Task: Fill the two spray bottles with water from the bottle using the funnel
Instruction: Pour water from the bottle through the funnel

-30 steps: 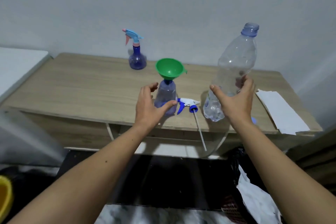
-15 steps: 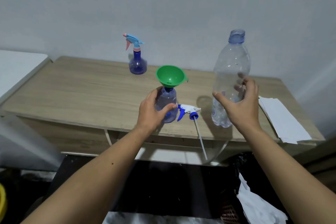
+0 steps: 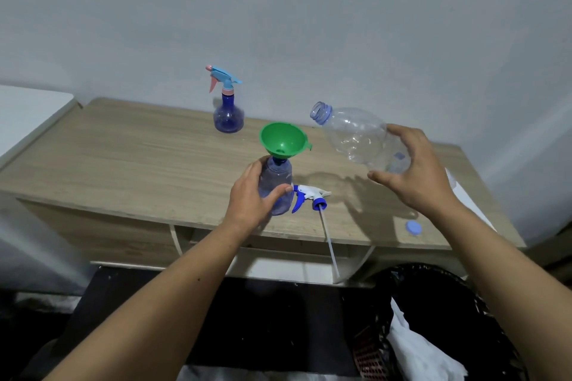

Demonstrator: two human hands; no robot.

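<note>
The left hand grips an open spray bottle topped by a green funnel. The right hand holds a tilted clear water bottle around its lower body; thin, crushable plastic, likely light, best held mid-body.

Lighting: even, dim-to-moderate indoor light from above; soft shadows of bottle and funnel fall on the table. Quality: wide-angle bending at edges, mild softness throughout, lower corners dark.
</note>
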